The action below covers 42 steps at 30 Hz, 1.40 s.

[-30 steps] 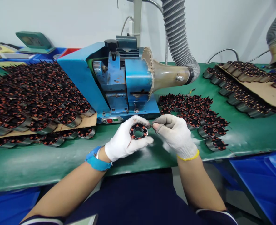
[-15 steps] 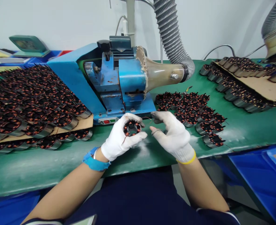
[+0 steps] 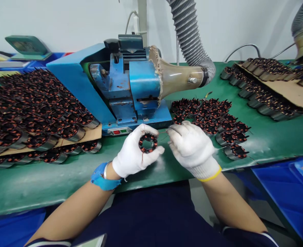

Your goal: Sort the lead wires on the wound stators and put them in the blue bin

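The gloved left hand point(image 3: 131, 151) is curled round a coil ring point(image 3: 142, 144), thumb below and fingers above, its open middle facing the person. The ring is held over the desk point(image 3: 64, 181), in front of a blue machine point(image 3: 144, 80). The right hand point(image 3: 191, 147), also gloved, is just beside it, fingers drawn close together; a thin wire point(image 3: 162, 132) runs from the ring to its fingertips, but I cannot tell whether they pinch it. More rings point(image 3: 211, 118) are bunched right of the machine, and a big pile point(image 3: 38, 106) stands left, partly on cardboard point(image 3: 94, 135)
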Motion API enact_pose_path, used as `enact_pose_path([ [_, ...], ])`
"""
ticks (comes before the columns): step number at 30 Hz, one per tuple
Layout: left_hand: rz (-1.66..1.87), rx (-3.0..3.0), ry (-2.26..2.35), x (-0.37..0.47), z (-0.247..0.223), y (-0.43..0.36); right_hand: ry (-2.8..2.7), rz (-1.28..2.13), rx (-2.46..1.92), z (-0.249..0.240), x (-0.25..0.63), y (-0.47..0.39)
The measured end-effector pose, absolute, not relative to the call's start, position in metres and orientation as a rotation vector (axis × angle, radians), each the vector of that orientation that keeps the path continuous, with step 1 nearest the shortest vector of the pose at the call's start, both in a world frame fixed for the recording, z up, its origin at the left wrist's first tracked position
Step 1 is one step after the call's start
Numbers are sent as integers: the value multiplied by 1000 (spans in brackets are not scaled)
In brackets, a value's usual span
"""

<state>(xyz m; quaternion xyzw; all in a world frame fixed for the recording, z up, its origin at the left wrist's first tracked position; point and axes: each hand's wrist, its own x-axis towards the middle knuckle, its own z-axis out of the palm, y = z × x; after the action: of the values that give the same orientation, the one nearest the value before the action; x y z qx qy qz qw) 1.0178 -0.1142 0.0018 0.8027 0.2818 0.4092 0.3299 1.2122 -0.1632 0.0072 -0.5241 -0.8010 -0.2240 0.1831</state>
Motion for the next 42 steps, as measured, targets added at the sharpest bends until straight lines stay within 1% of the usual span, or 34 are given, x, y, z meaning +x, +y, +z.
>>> enact_pose_path([
  [2, 1146, 2273, 705, 1019, -2, -114, -2202, -552, -1556, 2, 1212, -165],
  [5, 1163, 2445, 638, 1019, -6, -115, -2051, -251, -1667, -3, 1214, -167],
  [8, 1101, 2370, 628, 1019, -4, -117, -1976, 106, -1579, -2, 1220, -171],
  [10, 1021, 2223, 665, 1017, 1, -117, -1984, 254, -1477, 3, 1227, -174],
  [12, 896, 2052, 681, 1015, 7, -115, -2045, 300, -1405, 9, 1235, -175],
  [16, 695, 1796, 611, 1011, 13, -111, -2243, 272, -1277, 19, 1246, -175],
  [21, 621, 1584, 592, 1012, 13, -110, -2361, 362, -1167, 26, 1249, -177],
  [26, 571, 1536, 604, 1014, 15, -112, -2358, 478, -1124, 31, 1246, -179],
  [31, 553, 1611, 618, 1015, 17, -111, -2326, 593, -1019, 34, 1241, -177],
  [42, 554, 1661, 598, 1016, 17, -111, -2097, 866, -898, 32, 1234, -178],
])
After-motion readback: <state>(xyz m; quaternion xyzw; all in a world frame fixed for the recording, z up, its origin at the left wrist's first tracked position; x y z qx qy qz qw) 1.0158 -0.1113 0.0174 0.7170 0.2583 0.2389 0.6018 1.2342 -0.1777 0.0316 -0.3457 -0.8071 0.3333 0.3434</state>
